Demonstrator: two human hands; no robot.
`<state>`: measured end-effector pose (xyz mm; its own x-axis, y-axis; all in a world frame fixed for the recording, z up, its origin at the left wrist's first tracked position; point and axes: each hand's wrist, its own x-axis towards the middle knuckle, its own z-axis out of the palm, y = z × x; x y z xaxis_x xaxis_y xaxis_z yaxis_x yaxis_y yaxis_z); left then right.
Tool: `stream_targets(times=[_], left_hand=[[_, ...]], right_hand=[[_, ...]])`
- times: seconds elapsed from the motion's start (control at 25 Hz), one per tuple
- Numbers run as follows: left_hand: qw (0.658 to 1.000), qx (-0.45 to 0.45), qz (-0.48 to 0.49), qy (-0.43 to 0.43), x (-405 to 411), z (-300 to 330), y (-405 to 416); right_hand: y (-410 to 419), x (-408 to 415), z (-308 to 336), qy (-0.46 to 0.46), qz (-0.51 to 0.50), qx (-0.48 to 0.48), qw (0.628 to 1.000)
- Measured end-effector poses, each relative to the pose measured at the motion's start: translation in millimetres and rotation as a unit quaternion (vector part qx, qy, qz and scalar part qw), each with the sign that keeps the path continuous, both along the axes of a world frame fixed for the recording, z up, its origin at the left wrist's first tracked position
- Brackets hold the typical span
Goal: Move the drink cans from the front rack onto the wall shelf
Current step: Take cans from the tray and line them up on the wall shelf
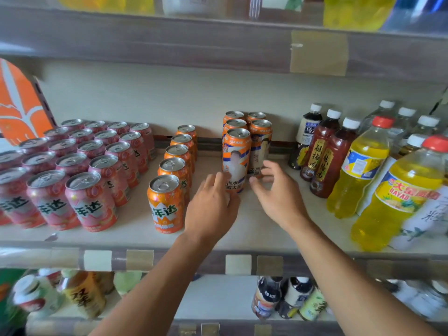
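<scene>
The left hand has loose, slightly bent fingers with the tips at the base of the front tall can; whether they touch it or sit just short cannot be told through the blur. They are not wrapped round it. The right hand is spread and empty, its fingertips just beside the second tall can, to the right of the first.

Behind these two cans, away from the fingers, more tall orange cans stand in two short files to the back wall. Left of the left hand runs a single file of short orange cans, and beyond that a block of pink cans. Right of the right hand stand dark tea bottles, then yellow bottles. All rest on the shelf.

By the look of it, this is the placing step: cans set down on the shelf and the hands either letting go or squaring up the front pair. The front rack is out of view. The next move probably calls for drawing both hands straight back without tipping the tall cans, then turning to fetch more.
</scene>
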<state>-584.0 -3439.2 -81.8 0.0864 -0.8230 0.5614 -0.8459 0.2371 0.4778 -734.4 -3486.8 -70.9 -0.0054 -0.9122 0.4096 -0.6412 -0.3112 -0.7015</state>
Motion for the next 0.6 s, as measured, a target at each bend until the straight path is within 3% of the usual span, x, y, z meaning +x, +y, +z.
stream_targets(times=[0.2,0.6], left_hand=[[0.999,-0.006,-0.016,-0.045,-8,15,22],[0.978,-0.042,-0.206,0.0,-21,34,60]], right_hand=[[58,-8,-9,0.054,-0.03,-0.107,0.992],[141,-26,8,0.108,-0.155,-0.088,0.978]])
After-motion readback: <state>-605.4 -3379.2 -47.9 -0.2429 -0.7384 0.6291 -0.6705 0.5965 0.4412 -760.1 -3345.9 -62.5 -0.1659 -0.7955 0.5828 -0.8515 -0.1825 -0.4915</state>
